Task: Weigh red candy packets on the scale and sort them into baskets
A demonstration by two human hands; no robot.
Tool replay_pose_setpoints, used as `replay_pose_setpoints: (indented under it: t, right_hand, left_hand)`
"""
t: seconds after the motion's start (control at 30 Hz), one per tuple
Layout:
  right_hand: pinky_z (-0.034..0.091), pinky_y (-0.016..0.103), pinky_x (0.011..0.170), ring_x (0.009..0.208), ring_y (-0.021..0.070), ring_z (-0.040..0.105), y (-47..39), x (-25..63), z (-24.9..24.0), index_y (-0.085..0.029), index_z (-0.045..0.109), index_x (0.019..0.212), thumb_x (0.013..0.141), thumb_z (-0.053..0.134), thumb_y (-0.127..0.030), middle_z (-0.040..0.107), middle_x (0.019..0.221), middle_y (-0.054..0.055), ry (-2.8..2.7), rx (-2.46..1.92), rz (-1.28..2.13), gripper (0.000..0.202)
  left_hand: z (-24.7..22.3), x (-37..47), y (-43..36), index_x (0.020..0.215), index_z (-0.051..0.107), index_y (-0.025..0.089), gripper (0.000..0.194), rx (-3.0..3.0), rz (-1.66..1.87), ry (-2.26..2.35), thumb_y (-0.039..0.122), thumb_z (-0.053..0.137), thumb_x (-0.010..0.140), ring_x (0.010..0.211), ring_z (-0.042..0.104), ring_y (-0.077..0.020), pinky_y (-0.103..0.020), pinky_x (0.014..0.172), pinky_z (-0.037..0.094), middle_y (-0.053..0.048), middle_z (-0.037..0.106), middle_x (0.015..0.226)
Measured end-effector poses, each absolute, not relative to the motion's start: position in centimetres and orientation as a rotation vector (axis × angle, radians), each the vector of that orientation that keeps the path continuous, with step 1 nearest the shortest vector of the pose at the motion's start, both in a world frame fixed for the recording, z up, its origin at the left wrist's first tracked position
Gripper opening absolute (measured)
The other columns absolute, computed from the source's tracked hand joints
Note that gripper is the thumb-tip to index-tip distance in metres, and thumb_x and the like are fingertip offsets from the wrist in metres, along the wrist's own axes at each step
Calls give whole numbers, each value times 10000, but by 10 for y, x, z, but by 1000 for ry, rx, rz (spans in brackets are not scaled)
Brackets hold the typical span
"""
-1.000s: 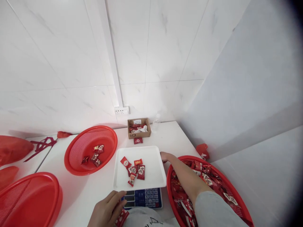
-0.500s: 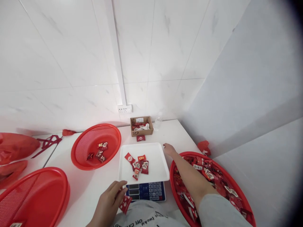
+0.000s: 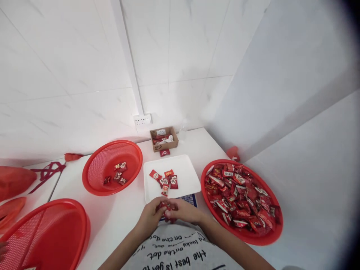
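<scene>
My left hand [image 3: 152,216] and my right hand [image 3: 184,210] meet in front of my shirt, at the near edge of the scale. Both are closed around a small red snack packet [image 3: 167,210], mostly covered by the fingers; whether there is more than one cannot be seen. Just beyond them is a white weighing tray [image 3: 185,172] with several red packets [image 3: 165,181] grouped on it. Part of the blue keypad [image 3: 191,200] shows below the tray, the rest hidden behind my hands.
To the right, a red basket [image 3: 204,191] is heaped with red packets. A red basket [image 3: 92,168] on the left holds a few, and another red basket [image 3: 81,225] stands nearer. A small cardboard box [image 3: 165,143] sits by the wall. What looks like a person's hand [image 3: 2,250] shows at the left edge.
My right hand has come back from the tray's right side to join my left hand at the packet. The left hand has moved slightly right. The view has shifted.
</scene>
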State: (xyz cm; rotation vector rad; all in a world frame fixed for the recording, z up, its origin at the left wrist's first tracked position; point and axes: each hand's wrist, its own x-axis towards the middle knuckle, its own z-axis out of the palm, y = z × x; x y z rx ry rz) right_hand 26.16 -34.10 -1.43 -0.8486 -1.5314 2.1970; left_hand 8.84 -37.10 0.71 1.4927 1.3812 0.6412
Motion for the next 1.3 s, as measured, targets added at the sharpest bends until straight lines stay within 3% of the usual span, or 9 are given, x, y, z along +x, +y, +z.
replay_pose_setpoints:
  t: [0.1,0.2,0.37,0.47,0.67,0.9,1.0,1.17,1.3]
  right_hand:
    - [486,284,659,685,143,603,-348,261,-16,-192,618,958,728,626,-422,653,809,4,-1477,-1032,2118,325]
    - [483,296,629,652,158,604,-347,278,-30,-179,590,930,730,581,-451,652,787,19,-1323,-1386,1768,338]
    - [474,365,799,857,230,615,-354,321,-54,-182,576,991,736,504,-462,666,931,77,-1289,-1797,1067,386]
    - [443,368,882,971,242,595,-364,337,-61,-179,569,1051,753,458,-458,657,1028,97,-1278,-1892,895,423]
    - [430,382,915,1011,250,587,-376,345,-75,-169,568,1071,758,443,-466,653,1058,111,-1232,-1926,781,449]
    - [511,376,730,737,231,647,-369,352,-81,-189,583,939,752,471,-494,687,824,73,-1100,-1827,919,374]
    - [520,363,670,683,226,641,-367,354,-79,-202,581,861,728,489,-523,677,750,57,-1055,-1801,964,359]
    - [527,358,660,660,215,639,-365,355,-77,-208,577,868,717,503,-523,670,729,41,-1056,-1793,1000,358]
    - [524,364,693,717,222,643,-362,354,-77,-185,579,988,737,486,-495,686,838,72,-1110,-1792,968,409]
  left_hand:
    - [-5,87,-363,1104,561,215,307,1610,635,1360,246,453,818,859,612,-154,-303,771,512,-37,650,1012]
    - [-25,78,-348,1193,510,217,370,1877,605,1443,282,472,831,1115,517,-204,-369,936,441,-85,549,1217]
    - [-56,71,-311,1365,331,244,688,2208,313,1611,386,611,753,1377,85,-345,-544,1067,202,-126,202,1495]
    - [-69,77,-291,1409,248,248,849,2220,181,1666,473,657,700,1367,-22,-392,-583,1056,149,-145,96,1519]
    - [-78,94,-265,1417,247,214,844,2253,106,1640,568,582,729,1373,29,-373,-546,1075,114,-178,133,1507]
    - [-77,120,-260,1399,275,310,784,2296,72,1638,720,394,742,1368,32,-399,-616,1044,72,-107,170,1513]
    - [-75,125,-257,1351,376,297,701,2350,28,1605,666,443,758,1364,82,-394,-610,1045,87,-106,260,1480]
    - [-69,117,-252,1256,474,252,443,2458,165,1513,431,454,851,1240,382,-252,-446,1036,269,-95,452,1330]
    - [-70,110,-252,1318,413,268,547,2476,218,1579,493,482,824,1292,304,-294,-501,1055,218,-105,340,1424]
